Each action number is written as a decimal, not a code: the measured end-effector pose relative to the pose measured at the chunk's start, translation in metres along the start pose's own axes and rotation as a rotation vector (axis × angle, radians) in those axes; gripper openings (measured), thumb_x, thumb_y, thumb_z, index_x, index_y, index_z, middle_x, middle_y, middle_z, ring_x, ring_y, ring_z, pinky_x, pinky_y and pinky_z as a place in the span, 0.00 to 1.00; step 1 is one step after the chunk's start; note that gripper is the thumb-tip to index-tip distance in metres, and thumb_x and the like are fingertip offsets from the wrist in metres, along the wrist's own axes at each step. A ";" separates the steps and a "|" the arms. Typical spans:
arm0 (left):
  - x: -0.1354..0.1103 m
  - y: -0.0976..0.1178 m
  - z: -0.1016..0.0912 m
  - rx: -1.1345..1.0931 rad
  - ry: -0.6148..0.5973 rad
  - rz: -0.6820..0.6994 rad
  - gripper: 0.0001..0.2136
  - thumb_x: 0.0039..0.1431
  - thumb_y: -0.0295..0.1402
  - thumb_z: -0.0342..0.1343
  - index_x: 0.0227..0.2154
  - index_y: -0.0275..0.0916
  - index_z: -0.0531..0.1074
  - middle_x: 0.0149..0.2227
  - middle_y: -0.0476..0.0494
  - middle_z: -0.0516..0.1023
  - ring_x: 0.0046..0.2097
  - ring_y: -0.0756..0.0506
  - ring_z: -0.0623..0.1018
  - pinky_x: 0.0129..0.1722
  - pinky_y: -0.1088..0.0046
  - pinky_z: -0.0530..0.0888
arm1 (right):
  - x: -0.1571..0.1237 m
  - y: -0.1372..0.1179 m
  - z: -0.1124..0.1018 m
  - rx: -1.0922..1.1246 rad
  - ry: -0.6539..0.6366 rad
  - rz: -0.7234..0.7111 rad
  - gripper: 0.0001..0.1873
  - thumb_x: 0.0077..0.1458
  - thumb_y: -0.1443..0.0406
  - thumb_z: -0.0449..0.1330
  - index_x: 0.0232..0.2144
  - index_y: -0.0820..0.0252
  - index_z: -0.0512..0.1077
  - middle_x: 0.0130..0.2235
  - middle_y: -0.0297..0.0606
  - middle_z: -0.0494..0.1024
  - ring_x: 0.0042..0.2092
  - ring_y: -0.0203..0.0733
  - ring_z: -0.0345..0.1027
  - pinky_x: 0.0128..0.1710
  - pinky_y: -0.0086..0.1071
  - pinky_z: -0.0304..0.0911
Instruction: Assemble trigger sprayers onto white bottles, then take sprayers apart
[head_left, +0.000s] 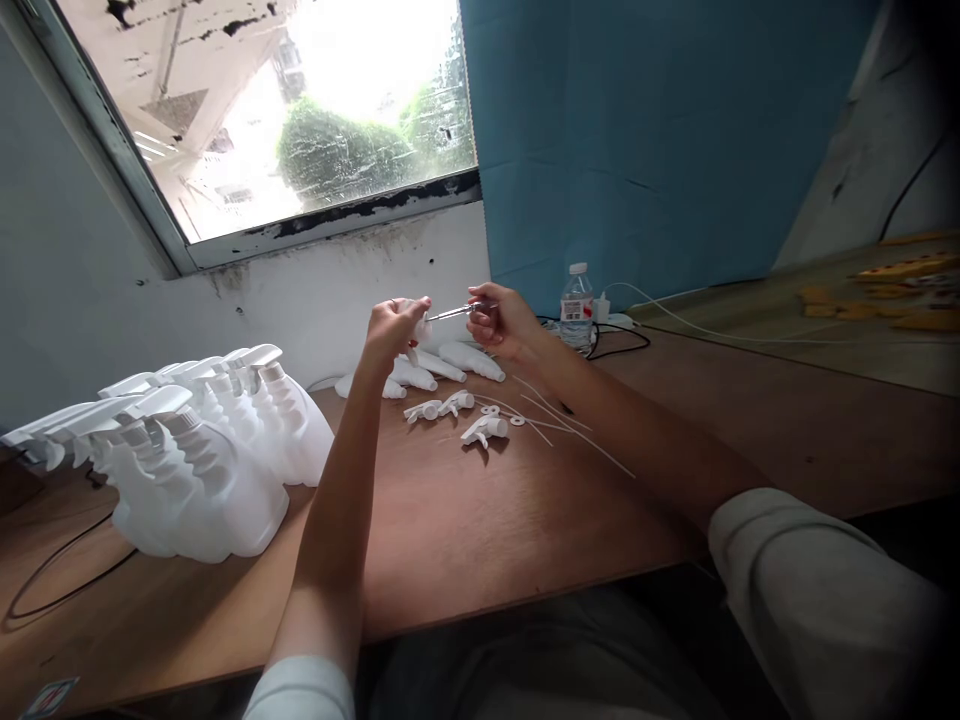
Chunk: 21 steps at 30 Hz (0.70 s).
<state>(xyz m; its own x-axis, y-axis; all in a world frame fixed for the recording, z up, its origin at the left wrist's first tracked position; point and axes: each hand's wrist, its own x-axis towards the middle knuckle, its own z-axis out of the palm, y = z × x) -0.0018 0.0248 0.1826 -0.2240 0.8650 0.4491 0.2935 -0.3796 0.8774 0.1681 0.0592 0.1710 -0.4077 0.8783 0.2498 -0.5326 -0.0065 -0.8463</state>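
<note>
Above the far middle of the counter (465, 520), the left hand (394, 330) pinches a white trigger sprayer head (421, 325), and the right hand (501, 322) pinches a thin dip tube (454, 313) at its socket. Best to keep the tube straight and the head steady while seating it.

Left hand (396, 325) hides most of white part; tool (450, 314) too small to identify; yellow pieces (904, 268) blurred, cut off.

Water bottle (577, 306) label: print too small to read.
</note>
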 end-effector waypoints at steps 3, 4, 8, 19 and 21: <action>0.003 -0.014 0.002 0.319 -0.135 -0.009 0.18 0.46 0.44 0.66 0.17 0.39 0.66 0.14 0.48 0.68 0.13 0.51 0.65 0.12 0.77 0.57 | 0.019 0.003 -0.030 -0.147 -0.016 0.134 0.17 0.54 0.65 0.52 0.17 0.57 0.53 0.10 0.26 0.51 0.14 0.28 0.38 0.10 0.24 0.38; 0.004 -0.018 0.003 0.411 -0.215 -0.031 0.20 0.46 0.46 0.65 0.15 0.40 0.64 0.13 0.47 0.67 0.13 0.50 0.65 0.12 0.77 0.57 | 0.025 0.005 -0.040 -0.233 -0.004 0.157 0.18 0.53 0.65 0.53 0.16 0.56 0.51 0.11 0.26 0.50 0.14 0.28 0.39 0.11 0.24 0.39; 0.005 -0.037 0.009 0.757 -0.540 -0.167 0.22 0.44 0.49 0.65 0.14 0.40 0.63 0.13 0.48 0.67 0.13 0.49 0.64 0.13 0.75 0.57 | 0.041 0.017 -0.074 -0.447 0.082 0.146 0.19 0.50 0.64 0.55 0.15 0.55 0.50 0.11 0.25 0.49 0.15 0.28 0.40 0.12 0.24 0.40; 0.003 -0.067 0.019 0.972 -0.877 -0.461 0.09 0.35 0.33 0.67 0.20 0.38 0.74 0.18 0.45 0.75 0.23 0.44 0.74 0.24 0.72 0.70 | 0.043 0.035 -0.074 -1.018 0.236 -0.111 0.12 0.45 0.72 0.56 0.13 0.64 0.66 0.06 0.31 0.57 0.12 0.30 0.50 0.15 0.26 0.47; -0.001 -0.065 0.020 0.922 -0.851 -0.426 0.08 0.36 0.30 0.66 0.22 0.37 0.74 0.19 0.47 0.75 0.24 0.45 0.74 0.25 0.73 0.71 | 0.041 0.034 -0.069 -1.089 0.226 -0.175 0.12 0.45 0.72 0.55 0.13 0.65 0.67 0.06 0.31 0.58 0.12 0.31 0.52 0.16 0.26 0.49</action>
<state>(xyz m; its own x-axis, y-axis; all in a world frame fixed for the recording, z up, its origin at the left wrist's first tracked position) -0.0017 0.0555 0.1217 0.0941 0.9230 -0.3730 0.9414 0.0394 0.3350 0.1843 0.1279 0.1196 -0.1878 0.8936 0.4077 0.4074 0.4485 -0.7955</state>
